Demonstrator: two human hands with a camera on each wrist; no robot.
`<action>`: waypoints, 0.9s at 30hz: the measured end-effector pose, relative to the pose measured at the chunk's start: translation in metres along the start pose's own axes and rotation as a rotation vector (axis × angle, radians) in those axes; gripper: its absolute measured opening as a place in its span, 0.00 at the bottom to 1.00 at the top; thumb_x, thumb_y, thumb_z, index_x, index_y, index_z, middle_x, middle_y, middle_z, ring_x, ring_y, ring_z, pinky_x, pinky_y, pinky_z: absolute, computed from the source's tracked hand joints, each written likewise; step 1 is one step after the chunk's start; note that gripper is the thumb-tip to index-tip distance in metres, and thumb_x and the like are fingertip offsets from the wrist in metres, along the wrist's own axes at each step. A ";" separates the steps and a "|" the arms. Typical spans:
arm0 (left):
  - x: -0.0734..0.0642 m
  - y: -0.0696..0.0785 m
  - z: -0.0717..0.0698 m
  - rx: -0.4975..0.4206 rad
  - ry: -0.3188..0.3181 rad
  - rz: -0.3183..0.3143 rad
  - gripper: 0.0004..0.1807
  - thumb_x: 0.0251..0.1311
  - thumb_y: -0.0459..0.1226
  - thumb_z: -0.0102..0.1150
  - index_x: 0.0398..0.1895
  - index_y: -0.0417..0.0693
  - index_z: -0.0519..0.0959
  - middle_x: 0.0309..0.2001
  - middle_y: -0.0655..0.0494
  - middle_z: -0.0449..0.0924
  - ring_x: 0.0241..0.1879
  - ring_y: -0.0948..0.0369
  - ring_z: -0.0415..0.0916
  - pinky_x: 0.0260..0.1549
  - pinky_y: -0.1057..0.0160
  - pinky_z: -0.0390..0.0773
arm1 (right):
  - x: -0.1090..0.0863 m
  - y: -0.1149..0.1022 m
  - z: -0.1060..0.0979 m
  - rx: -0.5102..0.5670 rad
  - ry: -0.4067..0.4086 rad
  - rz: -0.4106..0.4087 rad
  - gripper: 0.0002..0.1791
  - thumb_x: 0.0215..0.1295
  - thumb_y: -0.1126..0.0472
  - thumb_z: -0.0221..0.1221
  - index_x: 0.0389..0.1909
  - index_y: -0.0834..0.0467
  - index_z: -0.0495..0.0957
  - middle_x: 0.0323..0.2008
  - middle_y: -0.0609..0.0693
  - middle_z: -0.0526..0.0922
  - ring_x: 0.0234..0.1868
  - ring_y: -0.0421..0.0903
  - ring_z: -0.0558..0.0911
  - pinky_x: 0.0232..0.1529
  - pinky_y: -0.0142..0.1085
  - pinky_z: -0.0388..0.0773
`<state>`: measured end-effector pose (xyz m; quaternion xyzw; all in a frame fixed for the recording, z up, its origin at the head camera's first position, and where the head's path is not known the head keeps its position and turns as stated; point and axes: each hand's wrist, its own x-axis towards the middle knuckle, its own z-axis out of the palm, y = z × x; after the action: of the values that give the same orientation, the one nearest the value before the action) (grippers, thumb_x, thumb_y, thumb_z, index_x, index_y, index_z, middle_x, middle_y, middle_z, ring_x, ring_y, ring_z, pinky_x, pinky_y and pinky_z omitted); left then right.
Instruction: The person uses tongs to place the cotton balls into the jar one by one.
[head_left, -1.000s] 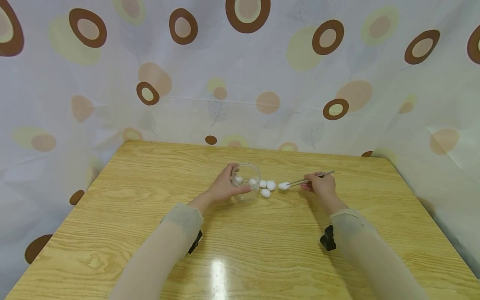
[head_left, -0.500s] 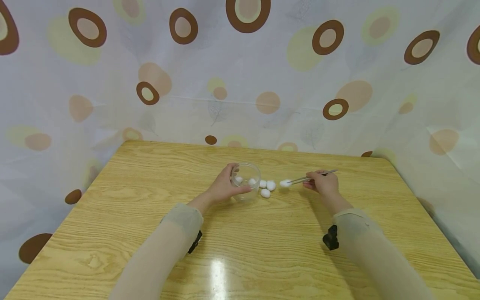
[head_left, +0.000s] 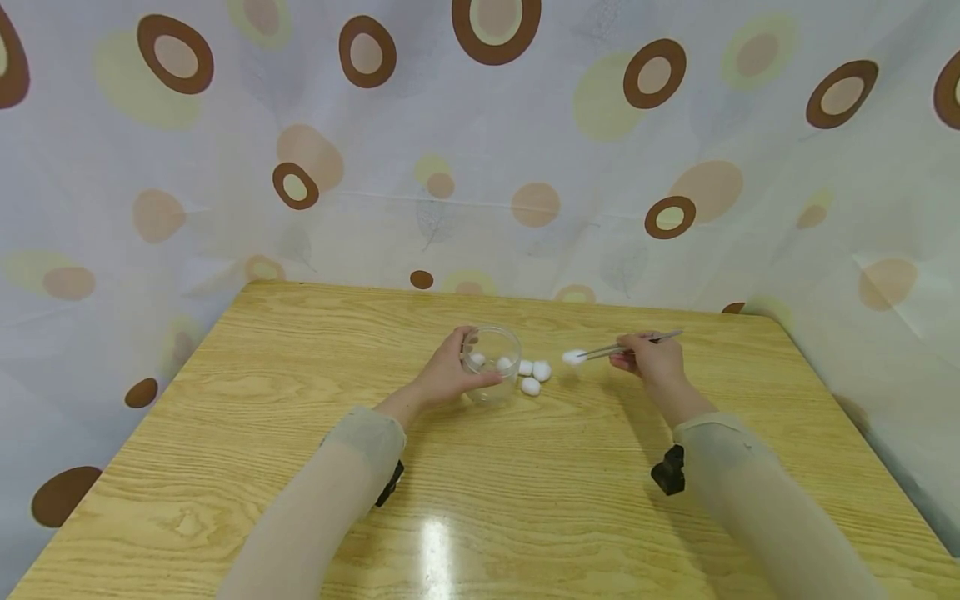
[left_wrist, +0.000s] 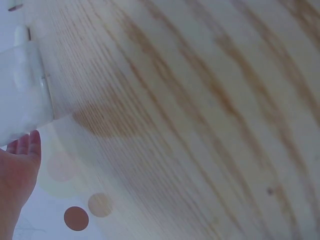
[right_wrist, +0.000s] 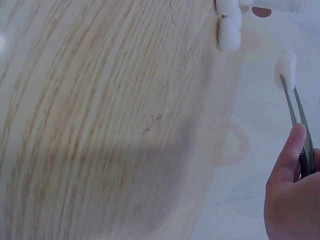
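My left hand (head_left: 441,375) grips a clear round jar (head_left: 491,393) around its side, thumb near the front rim. Through the jar's wall, white cotton balls (head_left: 504,364) show inside. My right hand (head_left: 656,365) pinches metal tweezers (right_wrist: 291,102), whose tips clasp one cotton ball (right_wrist: 286,64) above the table, right of the jar. On the wood, close against the jar's right side, lie 3 more cotton balls (head_left: 542,372). In the left wrist view only the fingers and part of the palm show below the jar.
The wood-grain table (head_left: 510,508) reaches back to a patterned curtain (head_left: 480,242), which also runs along both sides. Bright light reflects off the table's near part. A black wrist camera (head_left: 669,471) sits at the right cuff.
My right hand has lifted the cotton ball off the table with the tweezers, moving slightly up and to the right. The left hand and the jar stay in place.
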<state>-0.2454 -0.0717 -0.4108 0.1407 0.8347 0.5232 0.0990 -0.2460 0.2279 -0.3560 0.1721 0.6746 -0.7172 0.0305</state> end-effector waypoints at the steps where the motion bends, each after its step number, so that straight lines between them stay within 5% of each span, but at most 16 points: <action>1: 0.000 0.000 0.000 0.000 0.000 0.001 0.47 0.52 0.46 0.67 0.71 0.49 0.51 0.69 0.45 0.57 0.68 0.49 0.55 0.62 0.48 0.64 | 0.000 -0.001 0.000 -0.006 -0.002 -0.003 0.04 0.67 0.67 0.51 0.37 0.61 0.65 0.18 0.45 0.78 0.19 0.36 0.81 0.28 0.26 0.80; 27: -0.001 0.001 -0.001 0.004 0.004 0.009 0.47 0.52 0.46 0.67 0.70 0.48 0.51 0.69 0.44 0.57 0.68 0.49 0.56 0.62 0.49 0.64 | -0.009 -0.020 0.011 0.044 -0.082 -0.011 0.05 0.67 0.66 0.52 0.35 0.59 0.65 0.20 0.46 0.78 0.20 0.37 0.82 0.29 0.27 0.80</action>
<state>-0.2449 -0.0719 -0.4095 0.1438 0.8353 0.5221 0.0945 -0.2458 0.2171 -0.3337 0.1395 0.6578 -0.7385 0.0505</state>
